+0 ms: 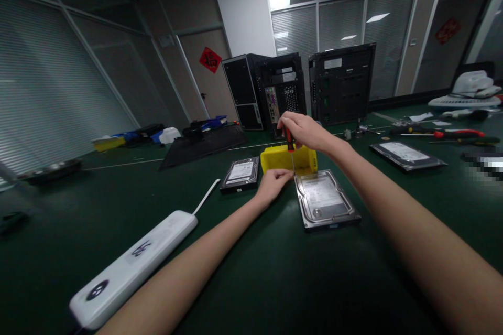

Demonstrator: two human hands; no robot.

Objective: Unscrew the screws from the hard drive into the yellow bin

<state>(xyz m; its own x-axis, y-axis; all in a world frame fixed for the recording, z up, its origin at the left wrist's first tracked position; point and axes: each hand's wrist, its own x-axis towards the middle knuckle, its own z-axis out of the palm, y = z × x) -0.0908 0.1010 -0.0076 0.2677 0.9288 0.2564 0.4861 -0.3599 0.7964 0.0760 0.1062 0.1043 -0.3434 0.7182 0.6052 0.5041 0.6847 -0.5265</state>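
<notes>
My right hand [304, 130] is closed round the red-and-black handle of a screwdriver [290, 145], held upright with its thin shaft pointing down at the far left corner of a silver hard drive [326, 201] lying flat on the green table. My left hand [274, 182] rests beside that corner, fingers pinched at the shaft's tip; what they hold is too small to see. A yellow parts bin [304, 161] stands just behind both hands. A second hard drive [240, 173], dark with a white label, lies left of the bin.
A white power strip [133, 261] lies at the near left. Two open black computer cases [341, 83] stand at the back. A third hard drive [406, 155] and several screwdrivers [456, 134] lie at the right. A black panel [204, 145] lies at the back left.
</notes>
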